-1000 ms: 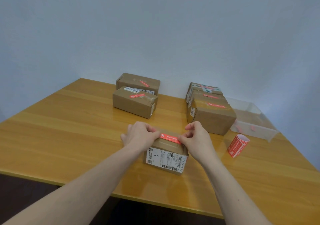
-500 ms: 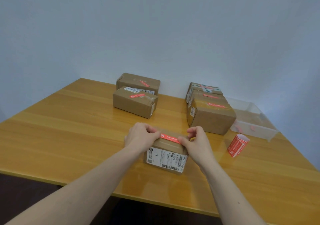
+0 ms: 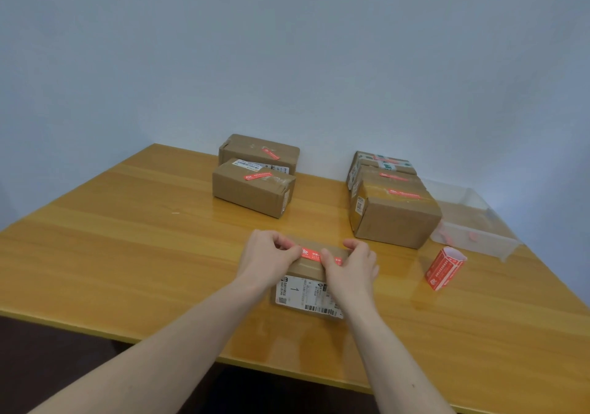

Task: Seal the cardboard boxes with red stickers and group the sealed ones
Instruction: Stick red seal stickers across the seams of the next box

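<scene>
Glossy wooden table [image 3: 127, 254], left hand [image 3: 266, 258] and right hand [image 3: 351, 270] pinching red sticker [image 3: 311, 254] onto cardboard box [image 3: 306, 286]

Open yellow wooden tabletop [image 3: 121, 247] fills frame left; upper centre blocked by two brown stickered cardboard boxes [image 3: 253, 190], upper right by a three-box brown cardboard row [image 3: 394, 218], clear plastic bin [image 3: 472, 222] and red sticker roll [image 3: 444, 268].

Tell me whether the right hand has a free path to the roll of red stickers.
Probably yes: the right hand rests on the near box, and only bare table lies between it and the sticker roll standing to its right.
</scene>
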